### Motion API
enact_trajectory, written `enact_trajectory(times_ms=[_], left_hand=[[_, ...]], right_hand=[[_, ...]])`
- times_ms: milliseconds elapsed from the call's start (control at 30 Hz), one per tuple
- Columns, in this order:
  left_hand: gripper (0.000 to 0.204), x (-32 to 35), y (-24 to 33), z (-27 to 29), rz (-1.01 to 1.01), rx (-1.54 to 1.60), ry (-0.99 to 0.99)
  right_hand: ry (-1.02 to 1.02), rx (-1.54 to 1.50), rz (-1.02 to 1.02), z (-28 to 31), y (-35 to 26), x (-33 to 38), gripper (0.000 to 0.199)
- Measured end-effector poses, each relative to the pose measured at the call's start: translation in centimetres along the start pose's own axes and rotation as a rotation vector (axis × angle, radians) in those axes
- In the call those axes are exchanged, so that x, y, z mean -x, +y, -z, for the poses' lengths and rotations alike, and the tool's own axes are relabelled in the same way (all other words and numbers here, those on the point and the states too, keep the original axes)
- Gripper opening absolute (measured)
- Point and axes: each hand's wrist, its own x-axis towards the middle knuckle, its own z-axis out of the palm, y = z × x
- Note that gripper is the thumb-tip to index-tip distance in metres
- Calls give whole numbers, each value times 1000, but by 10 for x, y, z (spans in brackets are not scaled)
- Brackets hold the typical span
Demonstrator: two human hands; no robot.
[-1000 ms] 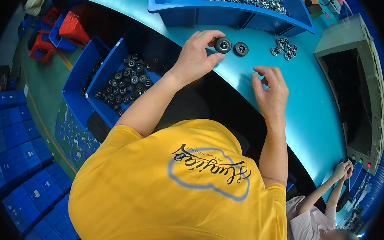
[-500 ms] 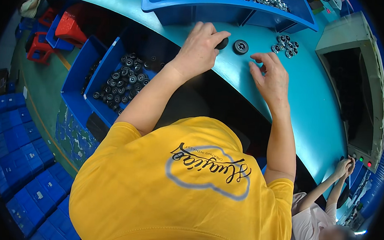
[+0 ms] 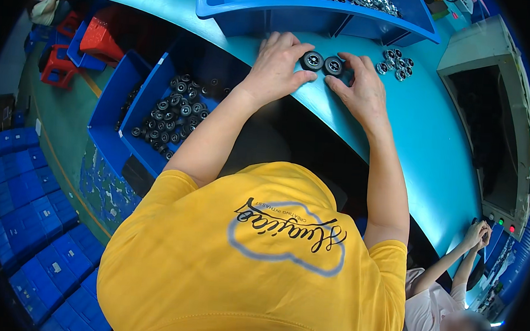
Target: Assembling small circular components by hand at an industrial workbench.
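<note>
Hiding part of two black wheels, hands overlap.

Factory assembly station
Blue parts bins of small black wheels flank a teal worktop; stacked blue crates fill the lower left.

**Two hands meet close together up front**

Both bare arms reach forward and away from the body, coming in from the yellow short sleeves. The left arm is bent at the elbow and slants toward the middle. The right arm runs almost straight up. The left hand lies palm down, fingers spread a little and curled at the tips. The right hand lies palm down too, its fingers pointing toward the left hand. The thumbs seem tucked under, hard to see.
</note>
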Motion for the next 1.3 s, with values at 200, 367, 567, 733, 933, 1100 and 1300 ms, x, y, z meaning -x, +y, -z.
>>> enact_trajectory(times_ms=[200, 367, 567, 733, 933, 1100, 1300], left_hand=[[42, 2, 0, -5, -56, 0, 56], [42, 5, -2, -8, -106, -34, 110], [43, 7, -2, -9, -112, -51, 142], [45, 10, 1, -8, -90, -47, 177], [49, 12, 0, -10, -61, -75, 200], [47, 14, 3, -5, -66, -61, 232], [34, 7, 38, 47, -242, 109, 342]], right_hand=[[82, -31, 15, -7, 4, 2, 46], [123, -50, 50, -8, 7, 7, 45], [179, -66, 105, -10, 6, 9, 45], [205, -103, 106, -13, 8, 8, 45], [203, -78, 99, -18, 10, 6, 49], [176, -77, 87, -13, 6, 7, 52], [309, -628, 5, -10, 26, 8, 43]])
